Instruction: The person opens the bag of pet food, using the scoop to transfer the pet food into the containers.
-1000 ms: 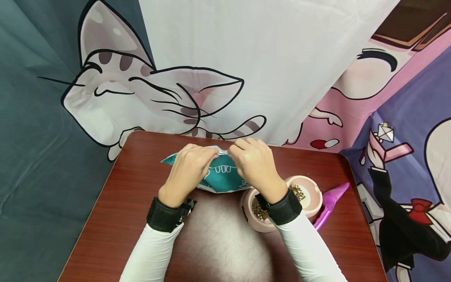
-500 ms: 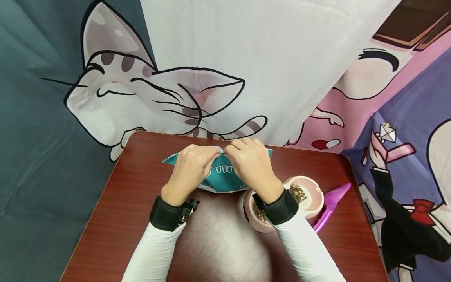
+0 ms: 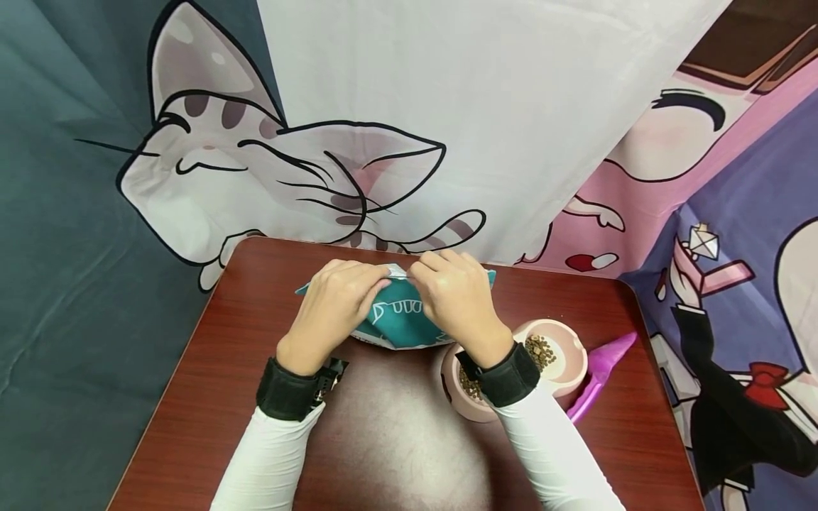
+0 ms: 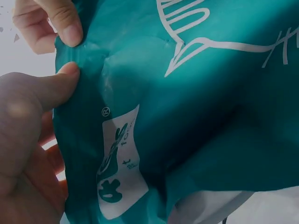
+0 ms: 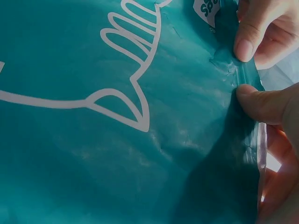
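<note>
A teal pouch (image 3: 405, 323) with white line drawings stands near the table's far edge. My left hand (image 3: 334, 305) pinches its top edge left of the middle, thumb on the near face and fingers behind. Just to the right, my right hand (image 3: 456, 301) pinches the same edge. In the left wrist view the left thumb (image 4: 63, 84) presses flat near the pouch's rim, below the other hand's thumb. Close up in the right wrist view, the right thumb (image 5: 250, 98) lies on a ridged strip along the pouch top (image 5: 240, 74). The fingers behind are partly hidden.
A pink double bowl (image 3: 578, 369) with brown kibble (image 3: 540, 350) in both halves stands partly under the right wrist. Right of it lies a purple scoop-like object (image 3: 601, 369). The red-brown table (image 3: 211, 397) backs onto a printed cloth (image 3: 511, 128).
Over the last half second my left hand has slid left along the pouch's top edge, widening the gap between the hands. The right hand shifted slightly left earlier, then stayed put.
</note>
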A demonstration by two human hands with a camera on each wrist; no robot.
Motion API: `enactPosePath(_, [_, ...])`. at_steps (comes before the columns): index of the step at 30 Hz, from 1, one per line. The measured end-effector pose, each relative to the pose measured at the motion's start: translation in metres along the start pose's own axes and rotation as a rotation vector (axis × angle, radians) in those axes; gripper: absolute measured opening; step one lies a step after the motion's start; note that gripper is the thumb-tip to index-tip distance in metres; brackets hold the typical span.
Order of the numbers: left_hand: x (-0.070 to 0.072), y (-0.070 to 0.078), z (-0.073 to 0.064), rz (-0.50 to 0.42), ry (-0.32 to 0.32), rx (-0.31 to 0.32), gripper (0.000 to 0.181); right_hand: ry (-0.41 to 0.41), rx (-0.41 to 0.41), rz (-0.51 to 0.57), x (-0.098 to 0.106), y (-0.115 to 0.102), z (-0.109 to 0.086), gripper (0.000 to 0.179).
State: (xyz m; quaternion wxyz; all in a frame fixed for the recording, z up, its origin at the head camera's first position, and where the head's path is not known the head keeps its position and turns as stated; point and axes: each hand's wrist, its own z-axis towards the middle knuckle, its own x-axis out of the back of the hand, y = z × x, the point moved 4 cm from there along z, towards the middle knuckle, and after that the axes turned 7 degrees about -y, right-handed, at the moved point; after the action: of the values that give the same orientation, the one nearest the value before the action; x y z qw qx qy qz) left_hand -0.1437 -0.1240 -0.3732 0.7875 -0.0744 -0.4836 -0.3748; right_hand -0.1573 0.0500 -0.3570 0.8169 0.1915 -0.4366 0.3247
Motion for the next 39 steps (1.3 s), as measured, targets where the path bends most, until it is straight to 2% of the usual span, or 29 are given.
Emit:
enactPosePath(7, [-0.001,-0.002,0.001,-0.044,0.041,0.013,0.009,-0.010,-0.006,0.016,0.001,0.000,-0.001,0.009])
enactPosePath(13, [-0.002,-0.001,0.001,-0.049,0.071,0.000,0.005,-0.039,-0.009,-0.017,-0.001,-0.005,0.002,0.009])
enactPosePath(17, [-0.001,-0.001,0.001,-0.034,0.053,-0.007,0.007,-0.033,0.008,-0.031,-0.003,-0.011,0.007,0.012])
enactPosePath(22, [0.002,-0.001,-0.001,0.015,0.001,0.002,0.016,0.000,0.004,-0.020,-0.002,-0.013,0.011,0.028])
enactPosePath(27, [0.008,-0.006,-0.004,0.024,0.005,0.028,0.021,-0.003,0.007,0.004,-0.004,-0.010,0.011,0.031])
enactPosePath(33, [0.008,-0.013,-0.008,-0.026,0.009,0.050,0.017,-0.010,0.011,0.019,-0.004,-0.009,0.012,0.025])
enactPosePath(39, [0.005,-0.015,-0.007,-0.045,0.043,0.054,0.010,-0.019,0.016,0.021,-0.004,-0.009,0.012,0.013])
